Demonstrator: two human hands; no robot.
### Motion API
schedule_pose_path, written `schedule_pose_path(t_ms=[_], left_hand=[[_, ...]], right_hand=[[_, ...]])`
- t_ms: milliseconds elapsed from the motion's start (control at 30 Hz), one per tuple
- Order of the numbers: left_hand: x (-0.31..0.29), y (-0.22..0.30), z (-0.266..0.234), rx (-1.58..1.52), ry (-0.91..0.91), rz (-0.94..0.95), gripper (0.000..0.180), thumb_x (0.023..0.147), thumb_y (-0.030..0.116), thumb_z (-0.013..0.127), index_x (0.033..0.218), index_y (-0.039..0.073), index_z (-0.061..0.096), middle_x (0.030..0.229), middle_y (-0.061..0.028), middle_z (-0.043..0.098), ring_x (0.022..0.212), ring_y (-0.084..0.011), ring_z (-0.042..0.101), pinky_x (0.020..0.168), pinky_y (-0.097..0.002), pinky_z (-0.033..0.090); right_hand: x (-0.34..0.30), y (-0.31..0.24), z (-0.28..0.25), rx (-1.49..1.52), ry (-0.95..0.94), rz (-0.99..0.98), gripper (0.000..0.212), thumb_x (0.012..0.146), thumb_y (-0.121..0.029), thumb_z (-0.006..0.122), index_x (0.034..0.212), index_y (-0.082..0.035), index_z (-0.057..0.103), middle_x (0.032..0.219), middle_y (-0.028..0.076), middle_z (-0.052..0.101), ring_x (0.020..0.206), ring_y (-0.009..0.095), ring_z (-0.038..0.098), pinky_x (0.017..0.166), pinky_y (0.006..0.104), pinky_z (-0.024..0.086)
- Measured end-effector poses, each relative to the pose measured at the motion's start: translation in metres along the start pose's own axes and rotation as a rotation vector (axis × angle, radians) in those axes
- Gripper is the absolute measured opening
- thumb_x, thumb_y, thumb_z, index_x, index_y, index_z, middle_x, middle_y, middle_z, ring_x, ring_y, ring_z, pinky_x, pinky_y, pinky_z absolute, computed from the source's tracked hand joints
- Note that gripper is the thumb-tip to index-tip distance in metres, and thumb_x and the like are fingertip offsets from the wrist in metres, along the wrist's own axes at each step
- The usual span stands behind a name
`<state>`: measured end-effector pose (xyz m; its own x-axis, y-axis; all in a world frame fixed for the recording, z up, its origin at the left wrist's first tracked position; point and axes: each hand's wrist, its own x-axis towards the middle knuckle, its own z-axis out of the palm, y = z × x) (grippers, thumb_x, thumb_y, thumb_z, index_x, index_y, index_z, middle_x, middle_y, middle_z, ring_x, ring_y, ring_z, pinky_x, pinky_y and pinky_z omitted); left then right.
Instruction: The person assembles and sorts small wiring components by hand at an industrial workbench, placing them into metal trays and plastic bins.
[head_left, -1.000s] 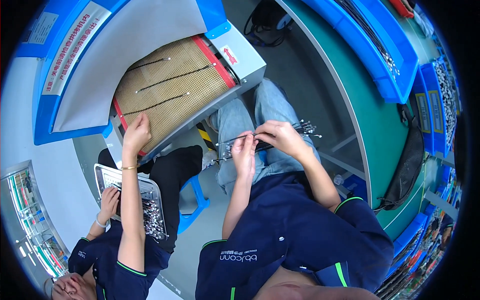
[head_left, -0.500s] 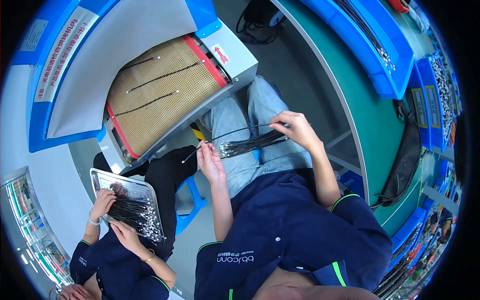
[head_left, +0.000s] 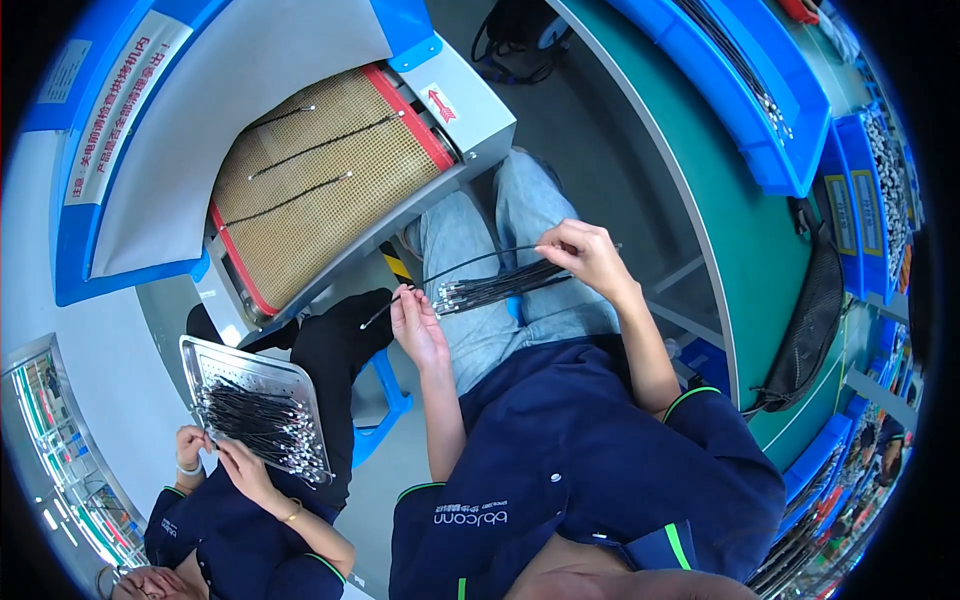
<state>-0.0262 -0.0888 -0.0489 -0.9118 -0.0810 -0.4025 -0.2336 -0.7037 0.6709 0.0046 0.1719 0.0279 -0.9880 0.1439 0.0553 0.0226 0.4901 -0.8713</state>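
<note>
Your left hand (head_left: 420, 328) is pinched, thumb and fingertips together, on a single black cable (head_left: 468, 261) near its pale-tipped end, which pokes out beyond your fingers. Your right hand (head_left: 588, 258) is clamped on the same cable toward its other end. Between the two the cable bows slightly, above your lap.

Just beneath it, a loose bundle of black cables (head_left: 497, 289) lies across your jeans (head_left: 555, 212), connector ends toward your left hand.

Progress, as judged: one cable is singled out and in work; the bundle looks like the stock left over, too overlapped to count. Whether any of it is finished, cannot tell.

Ahead of you on the left, three cables (head_left: 325, 146) lie spaced apart on the mesh belt (head_left: 300, 225); the farthest runs partly under the grey flap (head_left: 270, 60). Those appear laid out already.

Beside you, a co-worker's two hands (head_left: 238, 466) meet at the near edge of a metal tray (head_left: 255, 360), heaped with similar cables; that lot seems far from used up.
</note>
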Motion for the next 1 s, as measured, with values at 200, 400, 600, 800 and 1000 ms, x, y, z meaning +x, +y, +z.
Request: schedule_pose_path(t_ms=[200,400,600,800,1000], left_hand=[[-0.002,0.005,-0.001,0.012,-0.016,0.02,0.018,0.094,0.011,0.055,0.108,-0.001,0.058,0.093,-0.0076,0.062,0.086,-0.0113,0.061,0.077,-0.0215,0.053],[0.0,0.003,-0.003,0.0,-0.015,0.008,0.018,0.094,0.011,0.055,0.109,0.0,0.058,0.094,-0.0071,0.063,0.086,-0.0109,0.061,0.077,-0.0213,0.053],[-0.001,0.004,-0.004,-0.01,-0.022,-0.002,0.018,0.094,0.011,0.055,0.109,0.0,0.059,0.095,-0.0072,0.063,0.087,-0.0108,0.061,0.077,-0.0211,0.053],[-0.006,0.013,0.003,-0.015,-0.023,-0.002,0.018,0.094,0.011,0.055,0.109,0.0,0.058,0.094,-0.0067,0.062,0.086,-0.0106,0.061,0.076,-0.021,0.053],[-0.013,0.026,0.013,0.01,-0.004,0.011,0.018,0.094,0.011,0.056,0.109,0.001,0.058,0.092,-0.0064,0.062,0.085,-0.0102,0.061,0.074,-0.0208,0.053]], right_hand=[[-0.001,0.003,0.006,0.0,0.028,-0.028,0.007,0.079,-0.011,0.071,0.081,-0.005,0.068,0.066,0.003,0.054,0.055,0.01,0.049,0.049,0.0255,0.038],[-0.003,0.005,-0.001,-0.027,-0.039,-0.052,0.007,0.078,-0.01,0.071,0.08,-0.005,0.066,0.065,0.003,0.053,0.056,0.011,0.051,0.049,0.0259,0.039],[-0.005,0.009,-0.001,0.03,-0.099,-0.055,0.008,0.077,-0.008,0.07,0.081,-0.004,0.065,0.068,0.004,0.054,0.058,0.014,0.053,0.052,0.0269,0.042],[-0.003,0.003,-0.007,-0.054,-0.092,-0.136,0.01,0.078,-0.01,0.071,0.083,-0.003,0.065,0.07,0.005,0.058,0.063,0.017,0.058,0.054,0.0285,0.045],[0.0,-0.018,-0.031,-0.276,-0.065,-0.117,0.021,0.074,-0.023,0.074,0.084,-0.006,0.067,0.072,0.006,0.059,0.067,0.02,0.059,0.058,0.0312,0.048]])
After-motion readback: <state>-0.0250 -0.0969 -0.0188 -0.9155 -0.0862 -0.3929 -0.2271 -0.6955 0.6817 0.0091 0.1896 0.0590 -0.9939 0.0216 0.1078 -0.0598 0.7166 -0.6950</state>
